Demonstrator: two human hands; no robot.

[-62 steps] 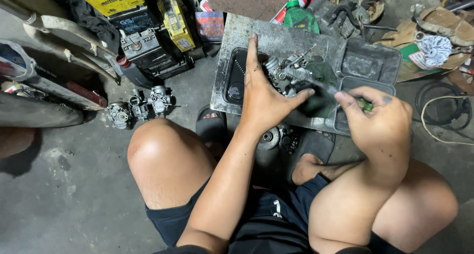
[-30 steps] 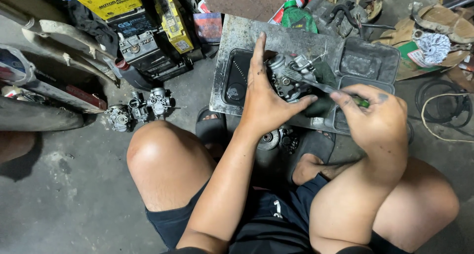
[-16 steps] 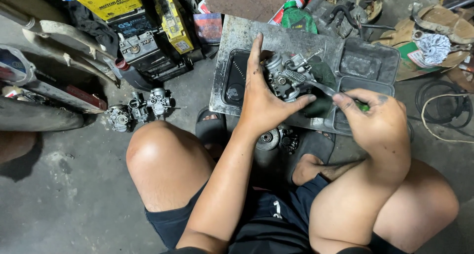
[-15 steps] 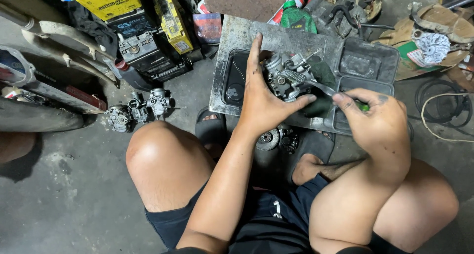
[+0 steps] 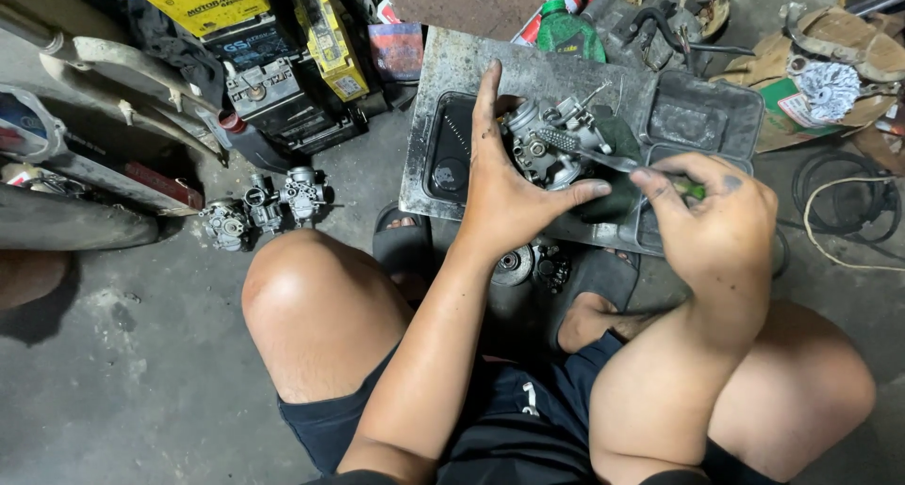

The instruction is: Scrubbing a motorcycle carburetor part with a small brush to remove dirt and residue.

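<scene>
Basically unchanged from half a second ago in the head view: both hands sit where they were, and the brush head has only crept slightly along the carburetor. Left hand (image 5: 504, 197) is half open, index finger stretched straight up past the part, thumb out to the right, palm and remaining fingers cupped around the carburetor (image 5: 547, 146), steadying it over the dark metal tray (image 5: 443, 98) on the floor between the feet. Right hand (image 5: 712, 226) is curled closed, pinching the green handle of a toothbrush (image 5: 603, 155) between thumb and fingertips. Toothbrush long axis runs roughly left-right with a slight tilt, bristle end pointing left and a bit up, touching the top of the carburetor; handle end is buried in the right fist. Carburetor sits near upright, fittings sticking up-right. More carburetor bodies (image 5: 264, 207) lie on the concrete well apart to the left, near the left knee.
</scene>
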